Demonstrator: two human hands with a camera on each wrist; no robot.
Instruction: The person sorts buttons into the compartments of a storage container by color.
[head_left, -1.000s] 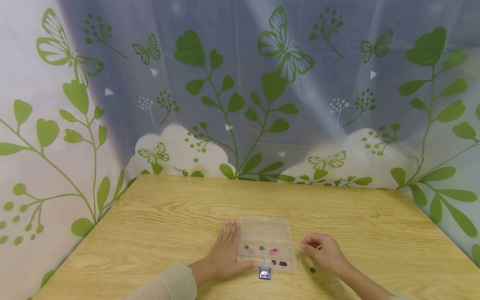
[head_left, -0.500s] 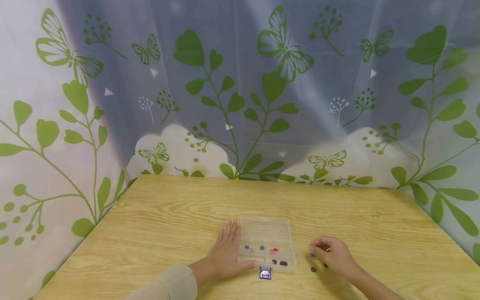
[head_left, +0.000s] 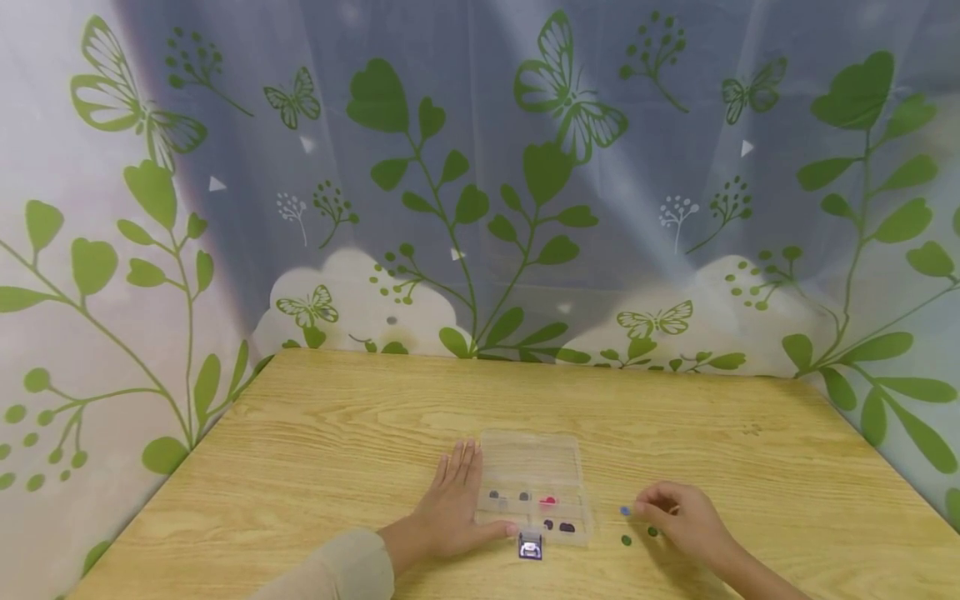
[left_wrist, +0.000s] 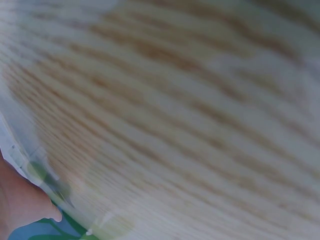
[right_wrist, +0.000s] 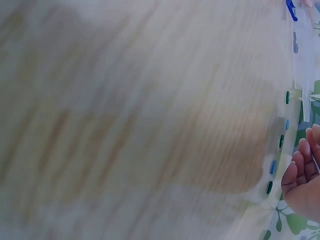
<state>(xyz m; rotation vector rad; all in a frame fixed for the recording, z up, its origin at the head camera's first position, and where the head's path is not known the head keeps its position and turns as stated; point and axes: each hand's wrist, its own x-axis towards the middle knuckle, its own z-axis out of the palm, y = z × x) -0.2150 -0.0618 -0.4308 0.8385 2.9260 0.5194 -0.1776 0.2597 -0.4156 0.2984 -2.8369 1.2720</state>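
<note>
A clear plastic compartment box stands on the table with its lid laid back. Dark pieces and pink ones sit in its compartments. My left hand lies along the box's left side, fingers straight, thumb at the front edge. To the right of the box, my right hand hovers low with loosely curled fingers; nothing shows between them. Just left of its fingertips is a small blue button-like disc. Two green discs lie nearby, one partly under the hand.
A blue-edged latch sticks out at the box's front. The right wrist view shows several green and blue discs in a row beside the right hand. A patterned curtain hangs behind the wooden table.
My right hand has moved right, away from the box, uncovering the blue disc and a second green one. The left hand and box have stayed put.
</note>
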